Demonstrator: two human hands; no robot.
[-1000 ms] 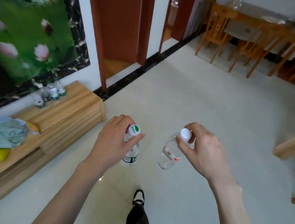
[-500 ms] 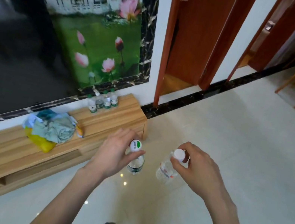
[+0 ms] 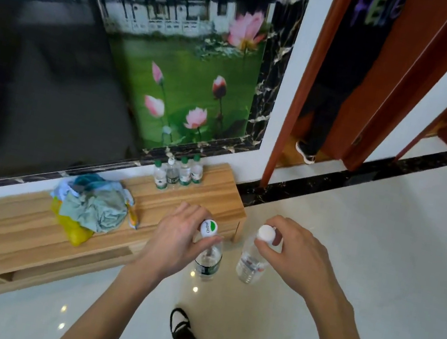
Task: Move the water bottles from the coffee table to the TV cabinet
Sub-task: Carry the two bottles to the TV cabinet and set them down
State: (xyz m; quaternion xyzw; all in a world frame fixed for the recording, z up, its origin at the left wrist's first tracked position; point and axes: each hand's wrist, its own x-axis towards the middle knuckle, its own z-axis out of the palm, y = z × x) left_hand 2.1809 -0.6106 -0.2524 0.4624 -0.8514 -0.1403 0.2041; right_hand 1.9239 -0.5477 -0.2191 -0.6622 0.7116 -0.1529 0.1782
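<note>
From the head camera, the person stands just short of the TV cabinet point(image 3: 24, 241), a bottle hanging from each hand by its neck. The left hand point(image 3: 173, 241) is pinched shut around the top of a green-labelled water bottle point(image 3: 207, 262), its green-and-white cap point(image 3: 209, 228) showing above the thumb; the right hand point(image 3: 296, 257) is clamped the same way on a clear bottle with a red-marked label point(image 3: 250, 266), white cap point(image 3: 265, 233) poking out between the fingertips. Both bottles dangle over the floor, just off the cabinet's right end, not yet over the wood. Four bottles point(image 3: 178, 173) already stand in a row at the cabinet's back right corner, against the wall, so this looks like the carrying leg, nearly done. A heap of cloth and bags point(image 3: 90, 208) sits further left along the top. The next move, I'd judge, calls for a step in and a reach forward-left, setting each bottle upright on bare wood beside that row without knocking it.
</note>
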